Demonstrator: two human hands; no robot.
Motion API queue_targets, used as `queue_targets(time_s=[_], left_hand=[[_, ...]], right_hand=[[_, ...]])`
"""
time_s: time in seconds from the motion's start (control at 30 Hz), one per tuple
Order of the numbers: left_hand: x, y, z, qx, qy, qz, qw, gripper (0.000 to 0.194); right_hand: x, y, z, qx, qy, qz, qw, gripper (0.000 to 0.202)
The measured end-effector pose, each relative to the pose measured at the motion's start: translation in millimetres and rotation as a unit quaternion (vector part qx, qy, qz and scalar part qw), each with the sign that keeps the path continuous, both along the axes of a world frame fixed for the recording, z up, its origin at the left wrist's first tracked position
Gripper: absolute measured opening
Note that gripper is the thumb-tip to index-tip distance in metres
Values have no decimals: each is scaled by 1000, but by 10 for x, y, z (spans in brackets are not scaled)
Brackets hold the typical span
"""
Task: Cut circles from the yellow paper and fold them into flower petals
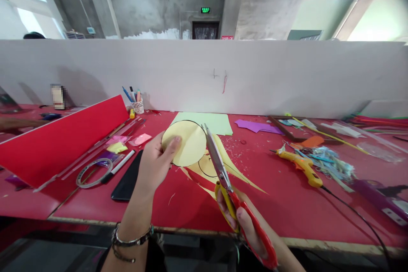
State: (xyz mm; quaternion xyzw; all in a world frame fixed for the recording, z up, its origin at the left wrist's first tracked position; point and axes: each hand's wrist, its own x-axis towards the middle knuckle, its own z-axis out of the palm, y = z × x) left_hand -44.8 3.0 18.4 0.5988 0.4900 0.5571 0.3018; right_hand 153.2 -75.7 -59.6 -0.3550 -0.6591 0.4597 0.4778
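One paper circle (184,142) (left hand (155,165)), one scissors (223,178), perhaps closed, right hand (237,216).

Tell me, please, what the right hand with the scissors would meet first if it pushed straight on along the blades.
Probably the yellow paper circle held by the left hand: the scissors in the right hand point at its right edge. Beyond lies the light green sheet; depth is unclear.

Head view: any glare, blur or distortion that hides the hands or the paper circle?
Head view: sharp on the left hand, paper circle and scissors; windows top left are blown out; wide-angle bending curves the table edge; one small object at left is pixelated.
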Motion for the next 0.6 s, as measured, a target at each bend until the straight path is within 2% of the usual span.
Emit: queue_targets(time_s=[0.13,0.3,0.6], left_hand=[[-18,0,-3,14,11,27,999,25],[-25,-9,4,32,33,53,998,27],[-28,-18,3,54,50,8,997,25]], right_hand=[[33,17,46,8,-37,15,999,43],[37,7,62,18,-52,-3,998,43],[46,15,10,21,-42,-4,999,43]])
